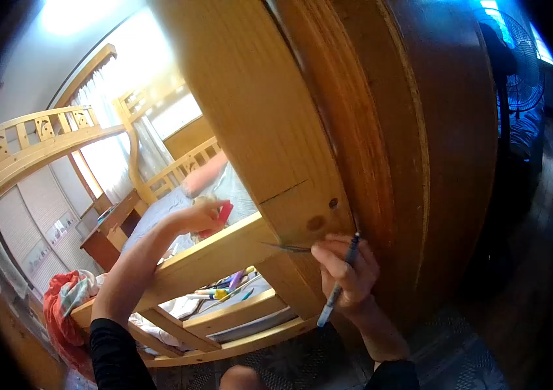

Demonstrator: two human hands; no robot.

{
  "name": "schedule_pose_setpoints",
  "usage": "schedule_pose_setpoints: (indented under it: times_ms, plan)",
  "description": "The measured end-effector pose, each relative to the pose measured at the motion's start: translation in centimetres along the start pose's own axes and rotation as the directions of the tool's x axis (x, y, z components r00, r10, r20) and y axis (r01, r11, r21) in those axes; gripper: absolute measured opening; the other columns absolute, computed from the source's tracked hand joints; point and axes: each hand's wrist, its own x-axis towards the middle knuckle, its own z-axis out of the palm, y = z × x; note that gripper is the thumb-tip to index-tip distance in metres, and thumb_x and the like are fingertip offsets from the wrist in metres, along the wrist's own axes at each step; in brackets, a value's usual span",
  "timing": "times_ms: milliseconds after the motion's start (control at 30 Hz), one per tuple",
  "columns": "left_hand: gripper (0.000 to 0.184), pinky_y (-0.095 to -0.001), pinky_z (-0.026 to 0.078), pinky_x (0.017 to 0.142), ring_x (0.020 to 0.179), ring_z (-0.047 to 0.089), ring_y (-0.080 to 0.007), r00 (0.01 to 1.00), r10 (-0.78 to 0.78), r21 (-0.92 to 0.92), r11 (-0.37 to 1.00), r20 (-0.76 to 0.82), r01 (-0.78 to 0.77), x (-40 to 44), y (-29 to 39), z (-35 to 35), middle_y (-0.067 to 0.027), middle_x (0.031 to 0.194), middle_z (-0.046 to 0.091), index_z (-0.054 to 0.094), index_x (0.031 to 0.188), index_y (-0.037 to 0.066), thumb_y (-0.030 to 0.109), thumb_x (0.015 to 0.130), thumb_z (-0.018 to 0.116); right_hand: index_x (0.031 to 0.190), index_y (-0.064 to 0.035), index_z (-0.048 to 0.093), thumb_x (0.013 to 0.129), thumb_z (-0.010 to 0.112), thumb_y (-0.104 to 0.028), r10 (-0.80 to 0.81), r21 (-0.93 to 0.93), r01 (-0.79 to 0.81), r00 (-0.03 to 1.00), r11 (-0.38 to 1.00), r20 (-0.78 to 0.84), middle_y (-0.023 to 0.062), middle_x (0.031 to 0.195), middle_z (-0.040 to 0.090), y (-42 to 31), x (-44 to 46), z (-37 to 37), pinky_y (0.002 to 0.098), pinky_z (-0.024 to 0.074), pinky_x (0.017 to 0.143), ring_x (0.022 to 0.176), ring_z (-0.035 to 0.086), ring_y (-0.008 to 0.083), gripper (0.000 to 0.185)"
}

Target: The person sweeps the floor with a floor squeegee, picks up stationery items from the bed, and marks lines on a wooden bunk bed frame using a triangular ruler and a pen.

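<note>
My left hand [206, 216] reaches over the wooden bed rail [215, 252], its fingers closed around a bright red object [225, 212] whose kind I cannot make out. Against the light wooden post [270, 117], my right hand [349, 268] is closed on a grey-blue pen [330, 307] that slants between the fingers. From the thumb side of this hand a thin, dark, pointed thing [289, 247] sticks out toward the rail. A dark straight line [283, 192] crosses the post above it, near two dark knots.
Behind the rail lies a bed with a pink bolster [205, 174]. Pens and other small items [228, 286] lie below the rail. Red cloth [62, 312] hangs at the left end. A brown wooden panel [452, 130] stands right of the post, with a fan [517, 58] beyond.
</note>
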Motion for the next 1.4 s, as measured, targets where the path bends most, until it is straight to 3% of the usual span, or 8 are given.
schedule_pose_setpoints:
  times_ms: [367,433,567,633,700,833,1100,1400]
  plan:
    - [0.033,-0.0248,0.046,0.048,0.062,0.057,-0.0129,0.912,0.284,-0.266,0.892,-0.295,-0.364,-0.3,0.3,-1.9,-0.0054,0.072,0.054,0.055,0.112,0.003,0.007,0.08,0.058,0.105,-0.0063,0.06,0.082,0.052,0.0,0.0,-0.042,0.002,0.999,0.999,0.051,0.0186,0.098,0.065,0.2,0.3,-0.4,0.0346,0.054,0.065,0.079,0.065,0.029,0.024]
    - [0.017,-0.0243,0.047,0.049,0.063,0.057,-0.0127,0.935,0.115,-0.465,0.843,-0.336,-0.271,-2.3,1.2,-3.7,-0.0062,0.074,0.054,0.057,0.092,-0.001,0.013,0.082,0.054,0.104,-0.0061,0.058,0.088,0.05,-0.002,-0.047,-0.102,0.049,0.999,0.994,0.02,0.0222,0.101,0.064,0.4,0.7,0.0,0.0352,0.0556,0.069,0.082,0.067,0.031,0.018]
    - [0.052,-0.0213,0.039,0.048,0.053,0.051,-0.01,0.817,0.071,-0.49,0.769,-0.572,-0.411,-8.0,4.5,-4.2,-0.0007,0.064,0.055,0.062,0.089,0.001,0.052,0.085,0.055,0.101,-0.0059,0.056,0.091,0.048,-0.006,-0.035,-0.141,0.031,0.999,0.99,-0.029,0.0242,0.106,0.063,1.3,1.0,1.5,0.0364,0.0553,0.074,0.089,0.066,0.0313,0.012]
    - [0.049,-0.0226,0.042,0.05,0.06,0.055,-0.0097,0.767,0.175,-0.364,0.8,-0.617,-0.476,-11.8,7.8,-1.1,0.0013,0.064,0.055,0.063,0.089,0.004,0.052,0.08,0.064,0.1,-0.0063,0.054,0.092,0.048,-0.009,-0.059,-0.147,0.049,0.996,0.988,-0.064,0.0239,0.111,0.061,2.2,1.7,2.1,0.0393,0.0524,0.083,0.101,0.062,0.033,0.01]
    - [0.035,-0.0259,0.044,0.049,0.06,0.057,-0.0122,0.472,0.767,0.308,0.619,-0.434,-0.722,-13.4,10.6,4.0,-0.001,0.065,0.056,0.064,0.086,0.007,0.04,0.076,0.073,0.1,-0.0064,0.054,0.092,0.048,-0.009,-0.051,-0.189,0.046,0.998,0.981,-0.025,0.0231,0.114,0.06,2.3,2.4,1.9,0.0413,0.0493,0.088,0.107,0.058,0.0337,0.009]
    - [0.034,-0.0254,0.045,0.055,0.079,0.057,-0.0138,0.376,0.903,0.878,0.341,-0.207,-0.336,-11.9,12.9,13.4,-0.0149,0.106,0.058,0.065,0.106,0.001,0.011,0.073,0.063,0.103,-0.0057,0.053,0.092,0.049,-0.009,-0.021,-0.242,0.024,1.0,0.97,0.014,0.022,0.121,0.057,2.5,3.0,2.0,0.0452,0.0415,0.098,0.12,0.048,0.036,0.012]
    - [0.04,-0.0401,0.036,0.104,0.127,0.039,-0.0352,0.357,0.894,0.927,0.341,-0.269,-0.157,-8.4,12.7,15.1,-0.0233,0.131,0.046,0.06,0.11,-0.008,0.013,0.077,0.054,0.114,-0.0036,0.053,0.09,0.054,-0.011,0.031,-0.287,-0.022,0.999,0.958,0.024,0.0228,0.124,0.054,2.2,2.6,2.0,0.0436,0.0419,0.099,0.123,0.044,0.0373,0.025]
    - [0.036,-0.0465,0.035,0.105,0.129,0.036,-0.037,0.248,0.916,0.928,0.352,-0.316,-0.119,-7.5,12.2,14.1,-0.0215,0.136,0.039,0.06,0.111,-0.001,0.014,0.078,0.056,0.113,-0.0052,0.056,0.09,0.052,-0.009,-0.024,-0.183,0.034,0.998,0.983,0.059,0.0171,0.124,0.056,3.2,1.5,2.1,0.0442,0.0381,0.102,0.124,0.046,0.0321,0.023]
